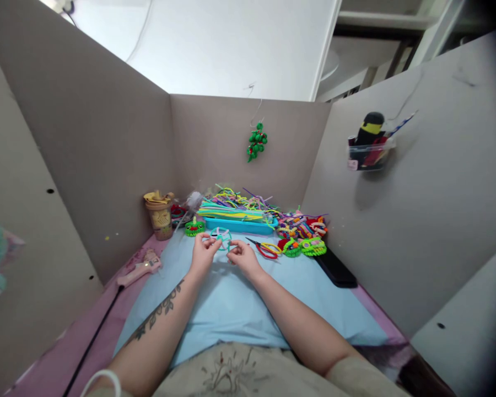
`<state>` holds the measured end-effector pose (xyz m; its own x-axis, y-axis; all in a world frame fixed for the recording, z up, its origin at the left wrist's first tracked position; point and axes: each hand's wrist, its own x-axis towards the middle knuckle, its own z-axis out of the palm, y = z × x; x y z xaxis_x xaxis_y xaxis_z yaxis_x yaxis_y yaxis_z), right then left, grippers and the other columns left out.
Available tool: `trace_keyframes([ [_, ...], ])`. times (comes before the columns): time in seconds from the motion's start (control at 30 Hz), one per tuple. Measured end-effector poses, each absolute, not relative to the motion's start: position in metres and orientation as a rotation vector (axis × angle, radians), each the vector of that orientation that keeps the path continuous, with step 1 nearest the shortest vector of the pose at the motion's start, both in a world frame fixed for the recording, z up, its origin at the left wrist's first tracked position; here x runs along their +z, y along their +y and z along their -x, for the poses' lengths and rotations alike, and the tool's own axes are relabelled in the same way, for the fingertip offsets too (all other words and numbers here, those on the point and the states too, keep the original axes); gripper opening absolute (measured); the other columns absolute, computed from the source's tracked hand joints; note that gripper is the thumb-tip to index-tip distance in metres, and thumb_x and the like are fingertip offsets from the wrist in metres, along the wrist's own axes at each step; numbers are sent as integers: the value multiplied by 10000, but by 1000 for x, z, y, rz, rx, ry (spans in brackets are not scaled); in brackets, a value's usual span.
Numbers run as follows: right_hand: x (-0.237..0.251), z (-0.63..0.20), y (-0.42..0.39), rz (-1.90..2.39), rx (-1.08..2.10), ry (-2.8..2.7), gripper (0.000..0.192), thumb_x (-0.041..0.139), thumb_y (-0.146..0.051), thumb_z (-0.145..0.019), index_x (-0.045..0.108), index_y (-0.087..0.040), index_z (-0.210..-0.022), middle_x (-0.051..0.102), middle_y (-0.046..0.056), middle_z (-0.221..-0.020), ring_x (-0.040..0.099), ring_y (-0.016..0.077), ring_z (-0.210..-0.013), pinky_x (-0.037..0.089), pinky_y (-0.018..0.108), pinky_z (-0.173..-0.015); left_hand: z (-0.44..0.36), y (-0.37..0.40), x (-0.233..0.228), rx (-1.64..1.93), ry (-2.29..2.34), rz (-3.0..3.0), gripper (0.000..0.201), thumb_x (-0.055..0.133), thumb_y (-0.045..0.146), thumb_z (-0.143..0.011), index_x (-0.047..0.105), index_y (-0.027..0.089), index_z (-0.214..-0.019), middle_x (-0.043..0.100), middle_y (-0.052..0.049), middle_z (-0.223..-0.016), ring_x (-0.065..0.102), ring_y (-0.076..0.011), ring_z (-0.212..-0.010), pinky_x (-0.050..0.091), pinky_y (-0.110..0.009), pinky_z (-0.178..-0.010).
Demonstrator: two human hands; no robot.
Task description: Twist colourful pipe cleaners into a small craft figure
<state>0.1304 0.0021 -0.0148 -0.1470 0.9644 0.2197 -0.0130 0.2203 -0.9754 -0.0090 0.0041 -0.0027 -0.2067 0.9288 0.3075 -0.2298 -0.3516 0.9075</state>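
Between both hands, above the blue sheet (227,298), is a small round frame of bent teal and pale pipe cleaners (221,236). My left hand (204,252) pinches its left and lower edge between thumb and fingers. At its lower right, my right hand (244,258) has thumb and fingertips closed on the teal part. Just right of my right hand lie scissors (269,251) with red and yellow handles. Behind the hands stands a blue tray (240,225) heaped with pipe cleaners (231,212) in many colours.
At left stand a brown cup (161,218) and a pink glue gun (143,270) with a black cord. A green figure (195,227) sits beside the tray. Green craft pieces (312,246) and a black case (334,267) lie right. Grey panels enclose three sides; a clear bin (371,157) hangs right.
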Motion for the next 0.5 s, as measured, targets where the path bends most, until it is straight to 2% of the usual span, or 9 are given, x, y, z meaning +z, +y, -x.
trace_keyframes([
  [0.13, -17, -129, 0, 1035, 969, -1599, 467, 537, -145, -619, 506, -173, -1084, 550, -59, -562, 526, 111, -515, 425, 232, -550, 9, 4, -1, 1705, 933, -1118, 459, 723, 293, -589, 383, 214, -886, 556, 61, -666, 566, -84, -583, 395, -195, -573],
  [0.23, -19, -130, -3, 1015, 890, -1777, 519, 525, -114, -624, 476, -197, -1134, 541, -71, -579, 513, 98, -535, 408, 212, -563, 9, 2, 1, 1703, 942, -1081, 471, 731, 289, -577, 379, 212, -880, 560, 61, -665, 556, -80, -556, 387, -191, -550],
  [0.37, -18, -131, -7, 998, 861, -1883, 501, 527, -118, -639, 478, -219, -1127, 536, -75, -574, 503, 97, -535, 378, 197, -538, 8, 1, 3, 1692, 939, -1071, 478, 734, 288, -570, 369, 212, -870, 565, 62, -648, 545, -77, -525, 391, -197, -542],
  [0.5, -14, -133, -5, 1060, 784, -1780, 417, 566, -226, -680, 534, -218, -1095, 563, -46, -603, 504, 117, -552, 383, 220, -553, 9, 2, 2, 1680, 922, -1092, 477, 731, 299, -573, 368, 208, -869, 569, 55, -648, 564, -88, -551, 396, -202, -552],
])
